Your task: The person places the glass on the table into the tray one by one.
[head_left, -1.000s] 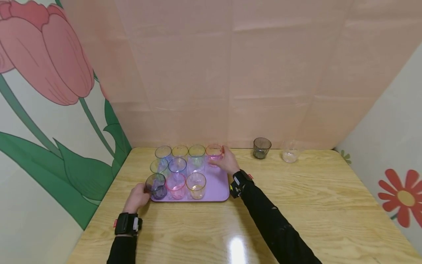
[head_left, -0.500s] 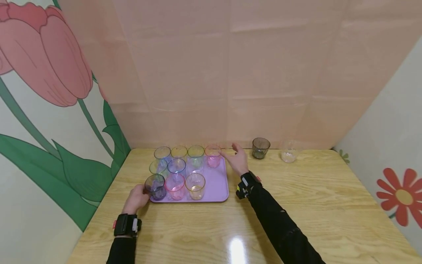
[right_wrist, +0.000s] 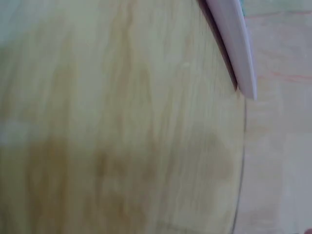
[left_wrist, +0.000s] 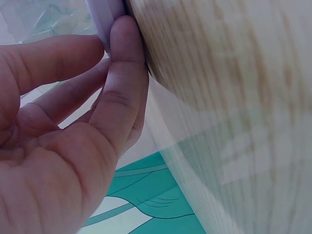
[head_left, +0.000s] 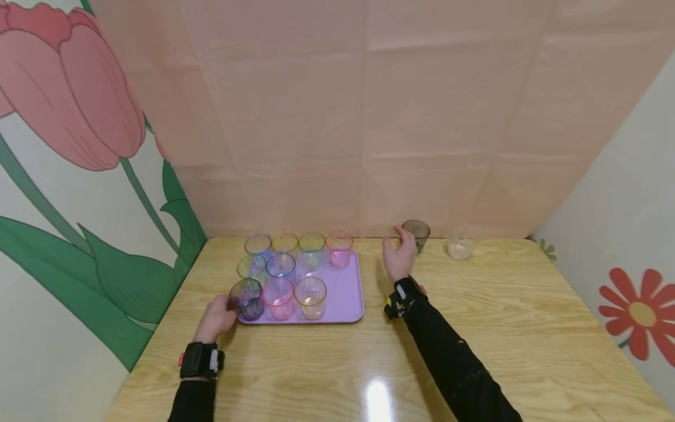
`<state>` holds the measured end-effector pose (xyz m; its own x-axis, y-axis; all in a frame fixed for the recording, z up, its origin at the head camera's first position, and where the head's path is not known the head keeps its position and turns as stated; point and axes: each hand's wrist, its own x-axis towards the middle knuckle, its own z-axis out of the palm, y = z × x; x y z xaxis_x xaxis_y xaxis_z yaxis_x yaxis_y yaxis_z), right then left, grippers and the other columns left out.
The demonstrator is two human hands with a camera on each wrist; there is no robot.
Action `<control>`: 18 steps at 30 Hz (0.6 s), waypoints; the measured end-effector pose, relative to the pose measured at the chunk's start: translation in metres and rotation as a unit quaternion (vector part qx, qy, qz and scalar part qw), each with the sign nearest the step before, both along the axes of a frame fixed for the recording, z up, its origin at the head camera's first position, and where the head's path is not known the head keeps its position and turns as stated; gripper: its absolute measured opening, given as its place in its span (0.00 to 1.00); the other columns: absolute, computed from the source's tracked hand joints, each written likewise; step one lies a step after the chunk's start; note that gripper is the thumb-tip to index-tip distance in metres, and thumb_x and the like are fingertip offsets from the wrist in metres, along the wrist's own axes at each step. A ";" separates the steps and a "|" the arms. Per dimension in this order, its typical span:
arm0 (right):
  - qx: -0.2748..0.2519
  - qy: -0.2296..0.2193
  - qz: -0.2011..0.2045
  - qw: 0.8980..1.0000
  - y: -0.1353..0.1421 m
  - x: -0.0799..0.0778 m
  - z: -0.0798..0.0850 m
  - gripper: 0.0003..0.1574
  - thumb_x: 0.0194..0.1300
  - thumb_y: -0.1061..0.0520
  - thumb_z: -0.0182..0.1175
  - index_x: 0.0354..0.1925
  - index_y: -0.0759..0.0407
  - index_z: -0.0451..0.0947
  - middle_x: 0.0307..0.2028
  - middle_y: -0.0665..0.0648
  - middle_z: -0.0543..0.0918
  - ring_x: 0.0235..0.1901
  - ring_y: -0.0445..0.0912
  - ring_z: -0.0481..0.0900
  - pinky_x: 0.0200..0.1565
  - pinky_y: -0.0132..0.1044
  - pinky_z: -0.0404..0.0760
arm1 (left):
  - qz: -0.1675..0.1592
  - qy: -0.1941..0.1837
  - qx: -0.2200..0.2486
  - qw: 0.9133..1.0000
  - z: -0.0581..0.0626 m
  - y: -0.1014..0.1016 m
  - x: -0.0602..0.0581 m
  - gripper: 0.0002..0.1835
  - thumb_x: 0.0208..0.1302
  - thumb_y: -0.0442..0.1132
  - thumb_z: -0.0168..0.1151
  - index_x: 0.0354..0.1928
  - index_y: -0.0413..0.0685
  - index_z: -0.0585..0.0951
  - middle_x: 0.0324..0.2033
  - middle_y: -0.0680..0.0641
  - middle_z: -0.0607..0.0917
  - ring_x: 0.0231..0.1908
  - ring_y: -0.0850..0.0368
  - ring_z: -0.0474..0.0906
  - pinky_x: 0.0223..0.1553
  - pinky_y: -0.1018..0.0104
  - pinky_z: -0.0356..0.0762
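Observation:
A lilac tray (head_left: pixel 345 293) lies on the wooden table, bearing several tinted glasses in rows. My left hand (head_left: pixel 216 317) pinches its near left corner between thumb and fingers; in the left wrist view the tray's edge (left_wrist: pixel 103 22) sits between those fingertips. Just inside that corner stands a dark purple-grey glass (head_left: pixel 246 302). A pink glass (head_left: pixel 340 249) stands at the far right of the tray. To the right of the tray, my right hand (head_left: pixel 399 257) reaches beside a smoky grey glass (head_left: pixel 420 234), fingers spread and partly covering it; contact cannot be told.
A clear glass (head_left: pixel 460 247) stands at the table's back edge, right of the grey one. Behind the table hangs a pinkish sheet (head_left: pixel 364 117). Flower-painted walls (head_left: pixel 569 205) close in on both sides. The tray's right rim (right_wrist: pixel 239 44) shows in the right wrist view.
My right hand has let go of the pink glass on the tray and moved right to the smoky grey glass. My left hand has stayed at the tray's corner.

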<state>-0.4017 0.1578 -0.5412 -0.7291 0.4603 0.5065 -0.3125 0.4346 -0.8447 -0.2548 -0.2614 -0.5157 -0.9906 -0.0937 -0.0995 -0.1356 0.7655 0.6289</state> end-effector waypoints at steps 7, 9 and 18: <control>-0.002 0.026 -0.038 0.999 0.017 -0.002 0.004 0.26 0.68 0.62 0.67 0.60 0.74 0.78 0.58 0.76 0.78 0.62 0.70 0.75 0.66 0.61 0.71 | 0.000 0.008 0.001 1.000 0.000 -0.001 0.000 0.11 0.57 0.25 0.55 0.39 0.28 0.83 0.36 0.37 0.86 0.37 0.47 0.79 0.45 0.47 0.81; -0.008 0.005 -0.049 0.999 0.023 -0.003 0.006 0.30 0.68 0.59 0.69 0.63 0.72 0.76 0.61 0.75 0.76 0.65 0.69 0.73 0.68 0.61 0.69 | -0.002 0.008 0.002 1.000 0.001 -0.001 0.000 0.11 0.58 0.25 0.55 0.40 0.28 0.83 0.36 0.37 0.86 0.37 0.46 0.79 0.46 0.45 0.81; 0.020 -0.064 -0.056 0.996 0.062 -0.017 -0.008 0.55 0.60 0.51 0.77 0.74 0.74 0.63 0.72 0.76 0.68 0.74 0.68 0.64 0.76 0.58 0.61 | -0.002 0.013 0.005 1.000 -0.003 -0.001 0.000 0.11 0.57 0.25 0.56 0.40 0.28 0.84 0.36 0.37 0.87 0.38 0.46 0.81 0.46 0.46 0.82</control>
